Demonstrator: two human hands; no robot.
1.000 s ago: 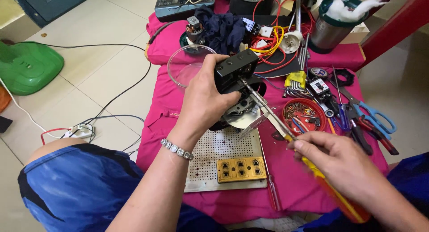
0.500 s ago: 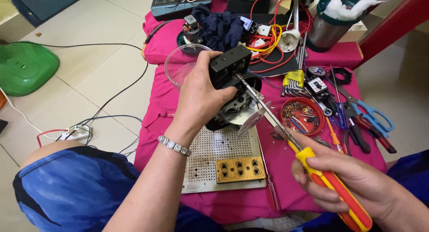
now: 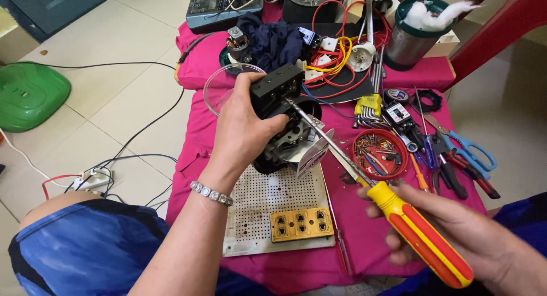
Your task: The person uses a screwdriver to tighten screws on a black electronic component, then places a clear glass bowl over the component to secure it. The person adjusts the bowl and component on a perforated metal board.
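My left hand (image 3: 242, 133) grips a black motor assembly (image 3: 282, 122), tilted above the pink-covered table (image 3: 196, 153), with a black block on its top end. My right hand (image 3: 456, 239) holds a screwdriver (image 3: 399, 207) with a yellow and red handle. Its long metal shaft runs up and left, and the tip touches the black block near my left thumb. A silver bracelet sits on my left wrist.
A perforated white board (image 3: 268, 207) with a yellow socket strip lies under the motor. A red tray of screws (image 3: 379, 153), pliers, blue scissors (image 3: 467, 150), hex keys and tangled wires crowd the right and back. A clear lid, a steel jar (image 3: 413, 37) and a green object (image 3: 28, 94) on the floor.
My right hand slid back and down along the screwdriver handle toward me. The motor in my left hand shifted slightly up and left, the tip staying on it.
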